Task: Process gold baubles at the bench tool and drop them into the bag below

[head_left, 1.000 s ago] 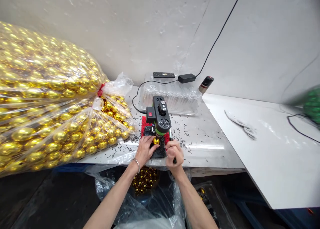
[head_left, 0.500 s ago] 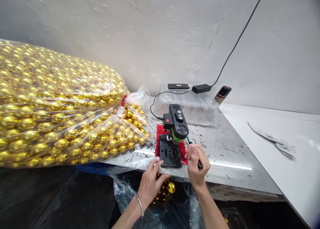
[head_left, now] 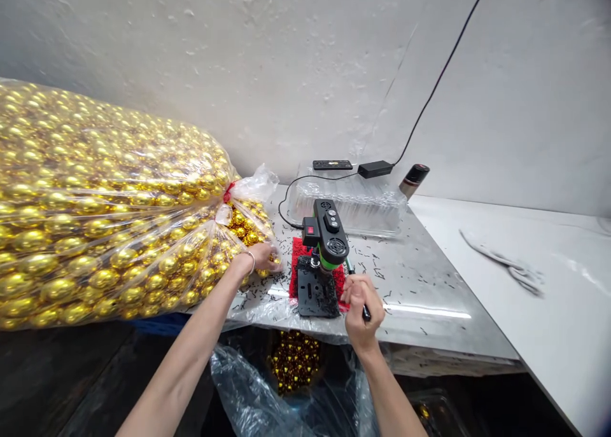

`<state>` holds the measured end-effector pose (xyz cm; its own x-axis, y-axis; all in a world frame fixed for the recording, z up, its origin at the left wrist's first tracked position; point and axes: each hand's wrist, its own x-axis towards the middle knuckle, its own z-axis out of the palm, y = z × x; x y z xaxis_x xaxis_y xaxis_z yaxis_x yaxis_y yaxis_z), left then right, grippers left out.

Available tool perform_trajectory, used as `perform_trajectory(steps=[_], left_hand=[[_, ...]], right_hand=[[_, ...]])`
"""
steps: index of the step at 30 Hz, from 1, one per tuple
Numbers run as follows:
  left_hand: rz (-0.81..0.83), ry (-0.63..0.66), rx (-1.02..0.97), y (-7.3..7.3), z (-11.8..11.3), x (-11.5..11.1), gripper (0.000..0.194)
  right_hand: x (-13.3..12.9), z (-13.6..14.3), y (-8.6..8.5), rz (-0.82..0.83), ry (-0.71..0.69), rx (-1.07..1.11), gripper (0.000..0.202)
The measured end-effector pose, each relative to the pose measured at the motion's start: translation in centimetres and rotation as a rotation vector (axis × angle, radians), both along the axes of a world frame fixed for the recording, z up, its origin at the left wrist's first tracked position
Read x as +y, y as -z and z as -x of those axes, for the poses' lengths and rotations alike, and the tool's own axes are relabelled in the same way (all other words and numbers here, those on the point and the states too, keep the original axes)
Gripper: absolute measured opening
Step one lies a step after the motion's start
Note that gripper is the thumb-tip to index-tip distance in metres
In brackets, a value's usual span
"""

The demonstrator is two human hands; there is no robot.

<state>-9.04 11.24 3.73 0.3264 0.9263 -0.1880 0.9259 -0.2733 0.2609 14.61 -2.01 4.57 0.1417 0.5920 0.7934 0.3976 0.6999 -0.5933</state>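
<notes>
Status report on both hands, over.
Left hand at the gold balls by the bag's mouth. Right hand gripping the drill press handle. Black shavings litter the tabletop.

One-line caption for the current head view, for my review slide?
Left hand at the bag of gold balls, right hand gripping the drill press handle.

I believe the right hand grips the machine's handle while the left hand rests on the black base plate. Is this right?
Not quite: the head view shows the left hand at the gold balls by the end of the clear bag. The right hand grips the handle of the machine.
</notes>
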Motion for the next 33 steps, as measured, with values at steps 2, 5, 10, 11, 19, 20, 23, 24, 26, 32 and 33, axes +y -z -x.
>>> perform_trajectory(steps=[2, 5, 10, 11, 19, 20, 23, 24, 26, 32, 33], left_hand=[[0.022, -0.022, -0.107, 0.7, -0.1, -0.2, 0.017], [-0.003, -0.091, -0.298, 1.4, -0.2, -0.6, 0.023], [-0.048, -0.196, -0.509, 0.2, 0.2, -0.8, 0.019], [-0.025, -0.231, -0.629, -0.2, 0.4, -1.1, 0.024], [0.351, -0.467, -1.535, -1.2, 0.2, -8.2, 0.055], [0.384, -0.479, -1.550, -0.7, -0.5, -9.0, 0.054], [0.431, -0.533, -1.550, 1.5, -3.3, -10.3, 0.054], [0.433, -0.545, -1.530, 2.3, -4.4, -10.4, 0.054], [0.408, -0.551, -1.449, 3.8, -6.5, -10.2, 0.053], [0.045, -0.388, -0.948, 5.0, -9.5, -9.1, 0.037], [-0.007, -0.360, -0.845, 4.8, -9.6, -9.1, 0.036]], right_hand=[[0.0, 0.0, 0.1, 0.011, 0.010, 0.006, 0.029], [0.0, 0.1, 0.1, 0.020, 0.017, 0.011, 0.028], [-0.1, 0.0, -0.1, -0.008, 0.010, -0.021, 0.029], [-0.1, 0.0, -0.2, -0.013, 0.008, -0.028, 0.029], [0.0, 0.1, 0.2, -0.023, 0.011, -0.009, 0.030], [0.0, 0.1, 0.2, -0.018, 0.016, -0.004, 0.030], [-0.1, 0.2, 0.0, -0.012, 0.029, -0.002, 0.031], [-0.1, 0.2, -0.1, -0.011, 0.031, -0.008, 0.031], [-0.2, 0.2, -0.3, -0.007, 0.028, -0.032, 0.031], [-0.3, 0.0, -0.4, 0.002, 0.016, -0.063, 0.030], [-0.3, 0.0, -0.4, -0.001, 0.016, -0.058, 0.030]])
